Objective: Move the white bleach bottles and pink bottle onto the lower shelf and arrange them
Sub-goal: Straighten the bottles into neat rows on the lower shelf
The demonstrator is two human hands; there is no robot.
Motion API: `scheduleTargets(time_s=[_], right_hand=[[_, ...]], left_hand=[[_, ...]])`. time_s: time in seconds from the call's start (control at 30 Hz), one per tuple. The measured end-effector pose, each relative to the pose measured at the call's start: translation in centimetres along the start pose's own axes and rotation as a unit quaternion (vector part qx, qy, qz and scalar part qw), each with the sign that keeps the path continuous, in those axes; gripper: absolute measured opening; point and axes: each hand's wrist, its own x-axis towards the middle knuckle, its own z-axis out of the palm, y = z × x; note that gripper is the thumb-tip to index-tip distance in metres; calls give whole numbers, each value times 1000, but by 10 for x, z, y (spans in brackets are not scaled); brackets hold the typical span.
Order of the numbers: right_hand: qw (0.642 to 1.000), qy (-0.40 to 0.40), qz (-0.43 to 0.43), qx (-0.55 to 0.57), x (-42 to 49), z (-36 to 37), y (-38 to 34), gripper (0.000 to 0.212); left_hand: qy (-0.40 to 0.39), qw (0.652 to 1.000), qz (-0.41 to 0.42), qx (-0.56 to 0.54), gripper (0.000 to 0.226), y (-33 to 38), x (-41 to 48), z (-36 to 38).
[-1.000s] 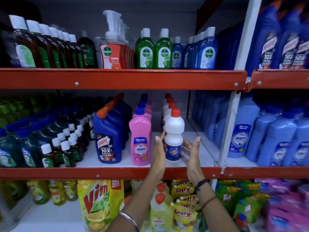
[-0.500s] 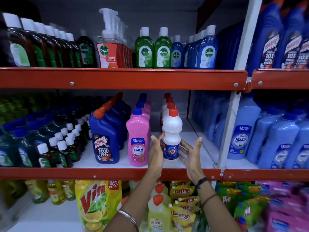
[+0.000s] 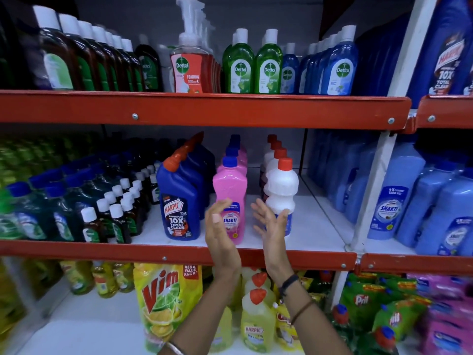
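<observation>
A white bleach bottle [image 3: 281,187] with a red cap stands at the front of a row of like bottles on the middle shelf [image 3: 314,228]. Left of it is a row of pink Shakti bottles [image 3: 229,185] with blue caps. My left hand [image 3: 219,228] is raised in front of the front pink bottle, fingers apart, holding nothing. My right hand [image 3: 271,226] is open in front of the white bottle's lower part, palm facing left; its fingers overlap the label, and I cannot tell whether they touch it.
Blue Harpic bottles [image 3: 179,201] stand left of the pink row, then small dark bottles [image 3: 115,213]. Pale blue Shakti bottles [image 3: 394,198] fill the bay to the right. Below are a Vim pouch [image 3: 166,301] and yellow Harpic bottles [image 3: 256,319]. Dettol bottles [image 3: 240,65] line the top shelf.
Both hands have come away from the sides of the white bottle and shifted left. The left hand now sits before the pink bottle. The white bottle stays standing on the shelf.
</observation>
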Motion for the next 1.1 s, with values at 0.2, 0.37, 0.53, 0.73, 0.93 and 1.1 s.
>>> scheduleTargets(time_s=[0.2, 0.37, 0.53, 0.73, 0.93, 1.1], right_hand=[[998, 0, 58, 35, 1, 20, 7, 100], [997, 28, 54, 37, 3, 26, 11, 128], [997, 38, 48, 48, 6, 28, 15, 88], [995, 61, 51, 52, 7, 32, 15, 86], [985, 153, -69, 38, -10, 48, 26, 75], [992, 48, -103, 53, -19, 74, 43, 80]], left_hand=[[-45, 991, -123, -26, 53, -5, 22, -16], [-86, 983, -163, -8, 68, -15, 34, -23], [-94, 980, -177, -3, 55, -18, 44, -27], [-105, 978, -181, -6, 61, -19, 45, -31], [-75, 991, -113, -14, 62, -13, 32, -42], [10, 1000, 3, 15, 57, -11, 42, -77]])
